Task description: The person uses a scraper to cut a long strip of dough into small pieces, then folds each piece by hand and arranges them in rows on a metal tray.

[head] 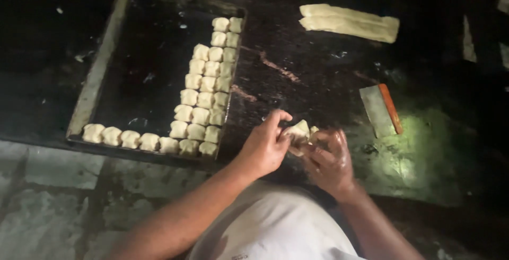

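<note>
Both of my hands meet over the dark worktop near its front edge. My left hand (pixel 265 143) and my right hand (pixel 330 159) together pinch a small pale piece of dough (pixel 298 131) between their fingertips. To the left lies a dark baking tray (pixel 101 64) with several shaped dough pieces (pixel 208 85) lined up in rows along its right side and its near edge.
A long folded strip of dough (pixel 350 22) lies at the back of the worktop. A flat metal scraper with an orange handle (pixel 382 110) rests to the right of my hands. The worktop (pixel 297 74) is dark and worn, and a pale floor shows below.
</note>
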